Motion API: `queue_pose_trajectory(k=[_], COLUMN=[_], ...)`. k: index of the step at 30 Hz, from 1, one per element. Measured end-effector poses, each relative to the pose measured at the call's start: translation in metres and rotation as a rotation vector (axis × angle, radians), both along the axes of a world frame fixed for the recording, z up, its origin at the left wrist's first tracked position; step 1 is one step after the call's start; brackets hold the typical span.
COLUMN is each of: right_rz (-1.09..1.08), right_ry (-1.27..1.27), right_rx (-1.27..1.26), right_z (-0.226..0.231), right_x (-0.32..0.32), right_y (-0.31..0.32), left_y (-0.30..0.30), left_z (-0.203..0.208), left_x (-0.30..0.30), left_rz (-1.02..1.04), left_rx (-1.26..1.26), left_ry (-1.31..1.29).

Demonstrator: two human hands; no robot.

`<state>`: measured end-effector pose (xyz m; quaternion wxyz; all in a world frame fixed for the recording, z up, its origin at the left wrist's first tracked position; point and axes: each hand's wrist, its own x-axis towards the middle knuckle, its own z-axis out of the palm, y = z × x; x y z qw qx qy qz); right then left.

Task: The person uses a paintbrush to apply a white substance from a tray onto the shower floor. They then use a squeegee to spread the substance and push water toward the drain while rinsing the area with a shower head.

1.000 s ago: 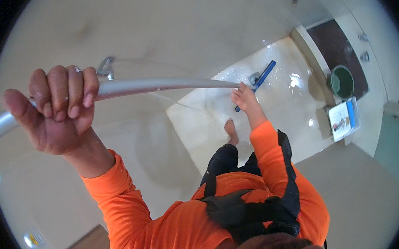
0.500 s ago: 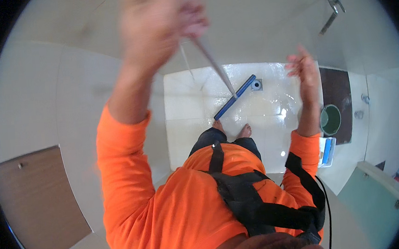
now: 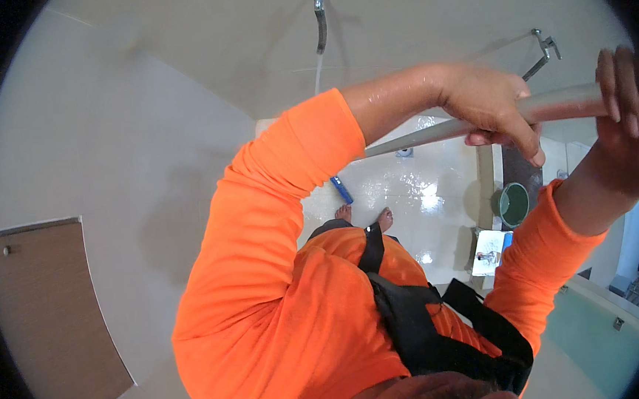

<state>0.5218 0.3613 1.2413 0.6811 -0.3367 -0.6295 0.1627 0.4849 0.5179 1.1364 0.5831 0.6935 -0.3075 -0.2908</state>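
Observation:
My left hand wraps around the pale pole of a floor squeegee, reaching across in front of me to the right. Farther up the same pole, my right hand has its fingers curled over it near the right rim of the view. The pole slants down to the left and passes behind my left forearm. Past the sleeve, one end of the squeegee's blue head shows low over the wet floor, close to my bare feet; the rest of the head is hidden.
Water runs from a wall tap ahead; a second tap is farther right. A floor drain lies beyond the pole. To the right stand a green bucket and a white box. A brown door is at left.
My left hand has swung from the upper left to the right with the pole. My right hand, free before, now grips the pole. The blue head has moved left, partly behind my sleeve.

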Motion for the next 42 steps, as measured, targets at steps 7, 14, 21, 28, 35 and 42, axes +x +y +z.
queue_pose_trajectory(k=[7,14,21,28,35,42], right_rz=[-0.943,-1.213,-1.485,-1.735,-1.892,-2.197], right_ry=[0.488,0.616,0.897,0.901,0.826,0.745], right_rx=[0.023,0.102,0.14,0.134,0.146,0.22], right_z=[-0.043,-0.085,-0.193,-0.188,-0.154,-0.112], right_x=[-0.06,-0.082,-0.097,-0.138,-0.207,-0.272], right_y=[-0.078,-0.121,-0.071,-0.185,-0.298,-0.327], left_y=[0.002,0.015,0.06,-0.055,-0.172,-0.241], left_z=[-0.187,-0.331,-0.393,-0.415,-0.382,-0.344], left_x=[-0.049,-0.093,-0.076,-0.062,-0.065,-0.068], left_rz=[0.292,0.448,0.384,0.034,-0.108,-0.278], left_rx=[0.149,0.391,0.706,0.49,0.361,0.239], left_ry=[-0.414,-0.261,-0.177,-0.313,-0.29,-0.354])
